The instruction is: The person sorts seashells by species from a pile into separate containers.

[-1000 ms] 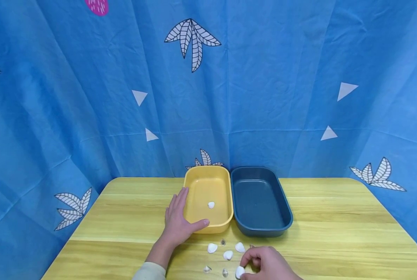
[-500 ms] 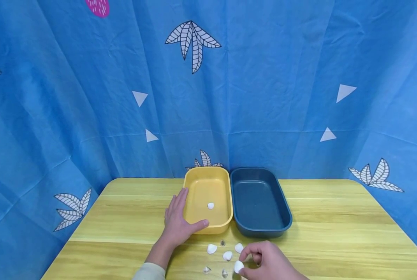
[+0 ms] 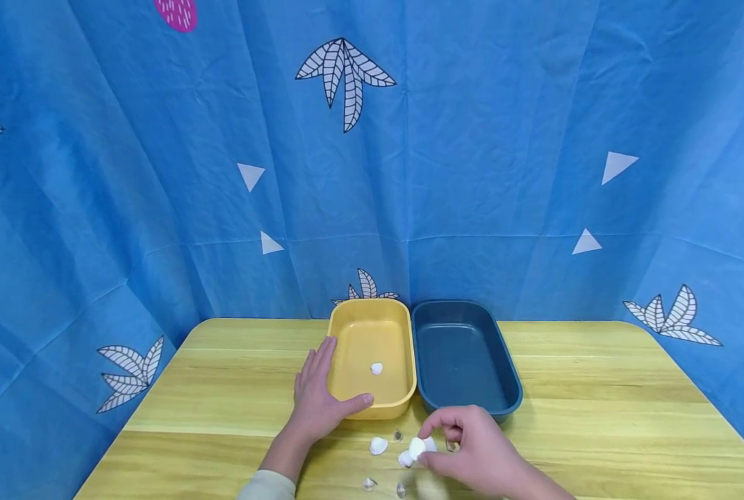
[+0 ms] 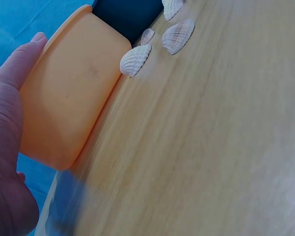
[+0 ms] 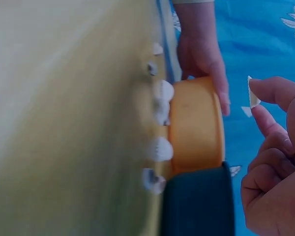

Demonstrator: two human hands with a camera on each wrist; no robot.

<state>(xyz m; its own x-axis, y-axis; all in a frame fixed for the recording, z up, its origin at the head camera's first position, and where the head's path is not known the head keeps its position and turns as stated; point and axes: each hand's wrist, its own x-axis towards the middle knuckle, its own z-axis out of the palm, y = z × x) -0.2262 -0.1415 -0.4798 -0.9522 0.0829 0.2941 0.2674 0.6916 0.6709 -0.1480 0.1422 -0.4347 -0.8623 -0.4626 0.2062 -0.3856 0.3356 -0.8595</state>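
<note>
My right hand (image 3: 474, 448) pinches a white seashell (image 3: 417, 448) between thumb and index finger, raised above the table in front of the trays. In the right wrist view the pinched seashell (image 5: 253, 93) is seen edge-on. My left hand (image 3: 318, 403) rests against the near left corner of a yellow tray (image 3: 372, 333), fingers straight along its side and thumb on the front rim. One white seashell (image 3: 376, 369) lies inside that tray. Other ribbed white seashells lie on the table, among them one (image 4: 178, 37) in the left wrist view. The right hand partly covers some.
A dark blue tray (image 3: 465, 361) stands against the yellow tray's right side. Several small, dull or clear pieces, such as one (image 3: 369, 483), lie among the shells on the wooden table (image 3: 597, 403). A blue patterned curtain (image 3: 472, 173) hangs behind the table.
My right hand has lifted the seashell off the table and carried it forward and slightly left, towards the trays. The left hand has stayed on the yellow tray.
</note>
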